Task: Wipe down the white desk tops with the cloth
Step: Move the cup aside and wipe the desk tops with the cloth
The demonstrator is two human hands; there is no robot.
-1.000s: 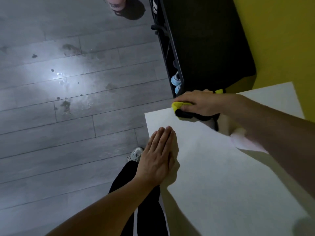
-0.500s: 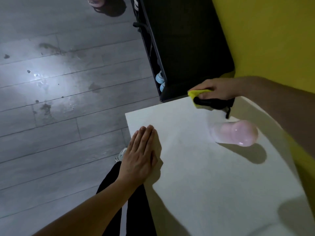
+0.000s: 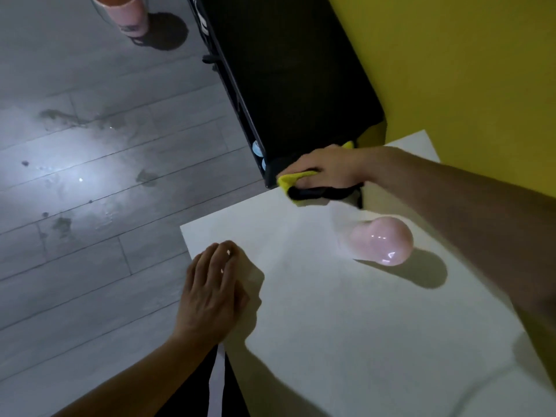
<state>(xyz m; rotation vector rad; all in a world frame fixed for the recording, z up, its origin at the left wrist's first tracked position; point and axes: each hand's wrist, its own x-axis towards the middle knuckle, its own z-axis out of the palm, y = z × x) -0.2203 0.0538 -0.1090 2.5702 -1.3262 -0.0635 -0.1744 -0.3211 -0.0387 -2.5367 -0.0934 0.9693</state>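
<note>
Cloth (image 3: 313, 188) slid left along desk (image 3: 331, 326) far edge, lengthwise, right hand (image 3: 326, 168) grip clutching it; left hand (image 3: 210, 291) flat

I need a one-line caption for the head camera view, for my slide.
Right hand presses yellow-black cloth on white desk top far edge; left hand rests flat.

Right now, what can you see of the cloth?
The cloth is yellow with a black part, soft and bunched. It lies at the far edge of the white desk, next to the black cabinet. The right hand grips it from above and covers most of it; a yellow corner sticks out to the left. The pink object sits apart from it.
</note>
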